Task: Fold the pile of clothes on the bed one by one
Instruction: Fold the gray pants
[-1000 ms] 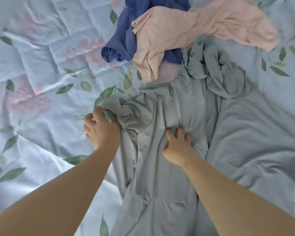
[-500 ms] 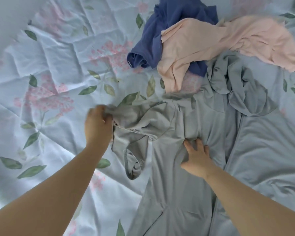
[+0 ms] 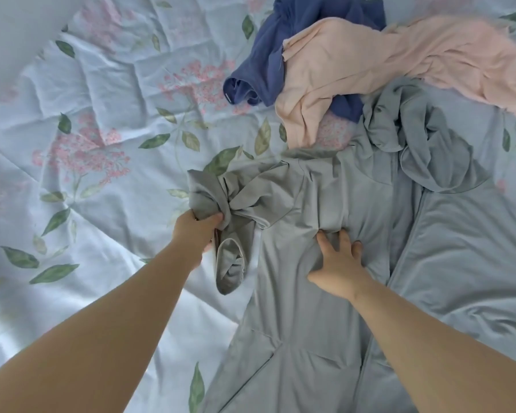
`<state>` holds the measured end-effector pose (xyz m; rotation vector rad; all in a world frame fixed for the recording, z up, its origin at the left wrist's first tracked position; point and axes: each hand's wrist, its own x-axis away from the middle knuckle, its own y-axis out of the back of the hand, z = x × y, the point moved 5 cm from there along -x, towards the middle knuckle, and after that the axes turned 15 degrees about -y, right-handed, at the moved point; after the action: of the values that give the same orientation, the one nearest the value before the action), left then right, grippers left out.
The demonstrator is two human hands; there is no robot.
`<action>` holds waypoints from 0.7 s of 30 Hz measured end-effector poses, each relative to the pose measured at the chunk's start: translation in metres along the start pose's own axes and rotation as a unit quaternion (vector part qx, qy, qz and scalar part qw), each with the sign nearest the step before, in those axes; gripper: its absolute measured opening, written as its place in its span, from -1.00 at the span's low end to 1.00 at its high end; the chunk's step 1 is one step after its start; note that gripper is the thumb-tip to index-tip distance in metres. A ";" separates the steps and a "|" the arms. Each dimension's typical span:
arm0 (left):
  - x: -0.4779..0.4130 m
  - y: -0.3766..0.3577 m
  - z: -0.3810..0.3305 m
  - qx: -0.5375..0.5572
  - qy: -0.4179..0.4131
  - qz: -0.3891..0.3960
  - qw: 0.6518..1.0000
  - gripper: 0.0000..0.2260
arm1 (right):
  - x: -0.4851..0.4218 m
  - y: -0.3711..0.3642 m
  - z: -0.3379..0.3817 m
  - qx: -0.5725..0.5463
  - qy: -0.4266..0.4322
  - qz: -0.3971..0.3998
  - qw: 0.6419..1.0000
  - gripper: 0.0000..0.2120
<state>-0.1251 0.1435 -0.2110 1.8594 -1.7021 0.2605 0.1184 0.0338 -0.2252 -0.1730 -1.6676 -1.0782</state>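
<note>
A floral bedspread (image 3: 102, 84) lies left of the left hand. The grey garment (image 3: 310, 338), perhaps a dress, lies under both hands. A pink garment (image 3: 370, 61) and a blue garment (image 3: 265, 70) are heaped beyond them. The right hand (image 3: 337, 263) presses spread fingers on the grey cloth, and the left hand (image 3: 197, 231) grips its bunched sleeve (image 3: 209, 192).

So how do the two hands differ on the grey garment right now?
The left hand has its fingers curled, gripping the bunched sleeve. The right hand lies flat with its fingers spread. The left hand is at the left edge of the grey garment, while the right hand presses on the garment's middle. Both hands touch the same garment.
</note>
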 end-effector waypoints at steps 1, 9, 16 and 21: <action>0.001 0.003 -0.004 0.036 0.005 0.001 0.999 -0.87 | -0.001 0.000 0.000 -0.002 0.003 0.000 1.000 -0.18; -0.016 0.110 -0.081 0.105 -0.143 -0.118 0.977 -0.90 | 0.014 0.011 0.001 -0.025 -0.037 0.003 0.999 -0.23; -0.063 0.162 -0.084 -0.171 -0.197 -0.042 0.964 -0.72 | 0.055 0.028 0.126 -0.069 0.079 -0.205 0.973 -0.44; -0.096 0.192 -0.092 -0.116 -0.181 0.032 0.976 -0.80 | 0.058 -0.001 0.212 -0.046 0.132 -0.106 0.984 -0.40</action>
<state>-0.3017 0.2737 -0.1308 1.7555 -1.9391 -0.2605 -0.0528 0.1625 -0.1766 0.0894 -1.4207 -1.2802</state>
